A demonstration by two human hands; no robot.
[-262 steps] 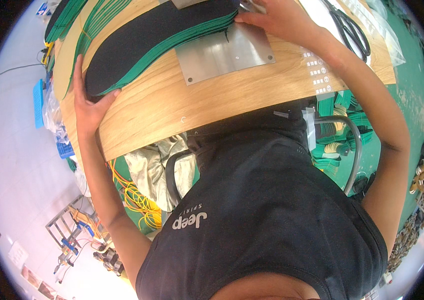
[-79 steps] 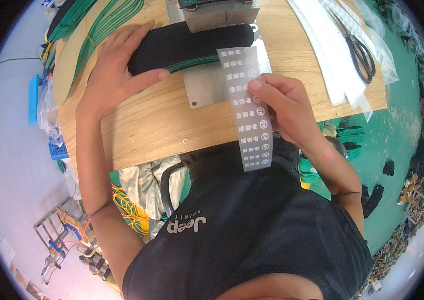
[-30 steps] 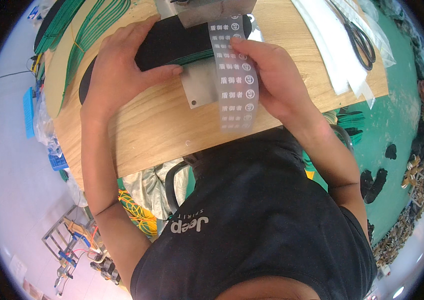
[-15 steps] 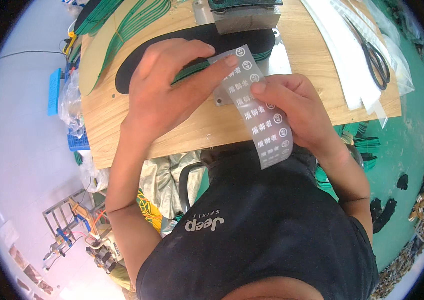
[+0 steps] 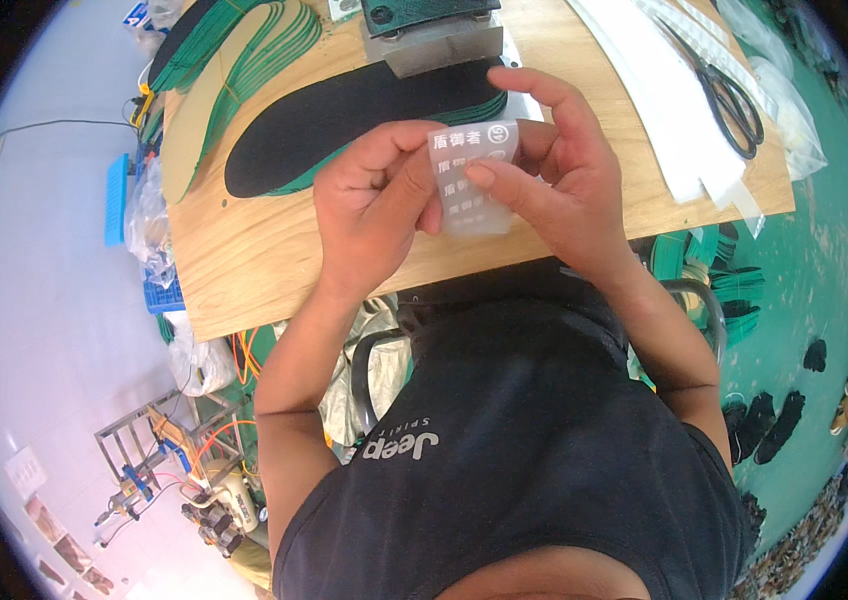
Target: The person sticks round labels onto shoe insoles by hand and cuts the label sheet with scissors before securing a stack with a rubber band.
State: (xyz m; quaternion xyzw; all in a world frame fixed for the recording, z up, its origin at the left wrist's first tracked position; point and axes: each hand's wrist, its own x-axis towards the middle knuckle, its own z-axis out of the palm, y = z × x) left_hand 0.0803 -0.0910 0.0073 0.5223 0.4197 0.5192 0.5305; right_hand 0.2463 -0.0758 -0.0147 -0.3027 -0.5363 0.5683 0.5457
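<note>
A greyish translucent strip of printed labels (image 5: pixel 466 208) hangs between my hands above the table's near edge. My left hand (image 5: pixel 372 205) pinches its left side between thumb and fingers. With its thumb on the front of the strip, my right hand (image 5: pixel 576 190) grips the right side; its index finger is raised and extended. Just beyond the hands lies a stack of black insoles (image 5: pixel 344 112) with green edges. Its right end reaches under or beside the metal block of a small press (image 5: pixel 434 38). Fingers partly cover the strip's sides.
More insoles, beige and green (image 5: pixel 244 75), are piled at the far left of the wooden table (image 5: pixel 244 285). White sheets (image 5: pixel 634 100) and black-handled scissors (image 5: pixel 729 105) lie at the right. Green insole bundles (image 5: pixel 734 290) sit on the floor beyond the table's right edge.
The strip, stretched long and slanting before, now shows as a shorter piece held upright. My left hand has moved down off the insole stack, and my right index finger has lifted.
</note>
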